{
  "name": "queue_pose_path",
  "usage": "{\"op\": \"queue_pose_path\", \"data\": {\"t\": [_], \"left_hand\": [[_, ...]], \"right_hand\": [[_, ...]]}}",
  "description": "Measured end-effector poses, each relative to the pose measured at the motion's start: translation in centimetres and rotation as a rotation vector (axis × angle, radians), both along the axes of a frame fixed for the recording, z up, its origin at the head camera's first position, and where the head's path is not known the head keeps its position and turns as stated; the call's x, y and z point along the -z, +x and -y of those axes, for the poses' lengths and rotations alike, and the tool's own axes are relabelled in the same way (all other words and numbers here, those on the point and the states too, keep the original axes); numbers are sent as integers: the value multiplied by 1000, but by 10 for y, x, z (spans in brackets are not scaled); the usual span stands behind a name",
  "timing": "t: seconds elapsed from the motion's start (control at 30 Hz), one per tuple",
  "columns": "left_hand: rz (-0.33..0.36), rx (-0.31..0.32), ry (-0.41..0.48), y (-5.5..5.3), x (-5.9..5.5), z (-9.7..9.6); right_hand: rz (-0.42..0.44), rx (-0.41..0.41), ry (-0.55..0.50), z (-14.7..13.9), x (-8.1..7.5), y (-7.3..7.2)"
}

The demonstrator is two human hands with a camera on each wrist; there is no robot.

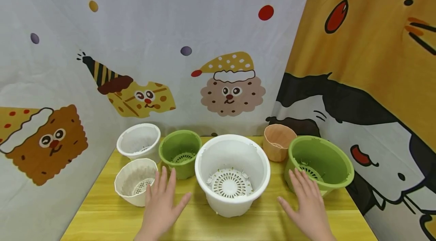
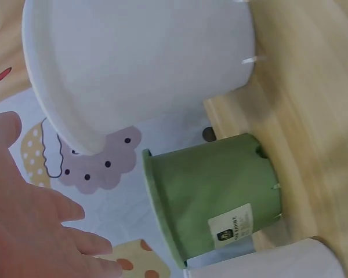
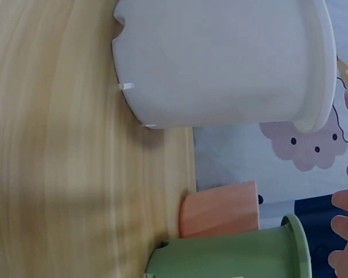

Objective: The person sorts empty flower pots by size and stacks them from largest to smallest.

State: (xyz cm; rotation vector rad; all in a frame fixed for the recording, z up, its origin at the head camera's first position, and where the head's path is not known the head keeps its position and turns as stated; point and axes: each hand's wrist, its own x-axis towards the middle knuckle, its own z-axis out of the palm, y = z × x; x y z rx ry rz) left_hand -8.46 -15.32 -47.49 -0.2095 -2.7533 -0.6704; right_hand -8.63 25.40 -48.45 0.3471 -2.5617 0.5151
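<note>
A large white flower pot point(image 1: 232, 199) with a slotted bottom stands in the middle of the table. My left hand point(image 1: 161, 204) hovers to its left, fingers straight and spread, holding nothing. On its other side my right hand point(image 1: 308, 205) is likewise spread with nothing in it. A cream pot point(image 1: 131, 192) with a wavy rim is just left of the left hand, and a smaller green pot point(image 2: 211, 197) stands behind that hand. Nearest the right hand is a larger green pot point(image 1: 327, 165), partly covered by its fingertips in the head view; whether they touch I cannot tell.
At the back left is a white pot point(image 1: 139, 139); an orange pot point(image 1: 277, 144) stands at the back right. The wooden table point(image 1: 112, 220) ends at a white printed curtain point(image 1: 143, 25). A yellow and black printed curtain point(image 1: 361, 55) hangs along the right side.
</note>
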Motion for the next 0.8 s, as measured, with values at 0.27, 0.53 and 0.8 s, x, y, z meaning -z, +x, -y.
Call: {"op": "queue_pose_path", "data": {"t": [0.27,0.53,0.8], "left_hand": [[-33,18,65,-10,-12,1],[14,61,123,-18,-21,-8],[98,107,248,-29,-23,-14]], "right_hand": [[-42,-6,-46,-8,-10,-2],[-73,13,-84,-22,-15,-5],[-98,45,-91,-41,-20,-6]]}}
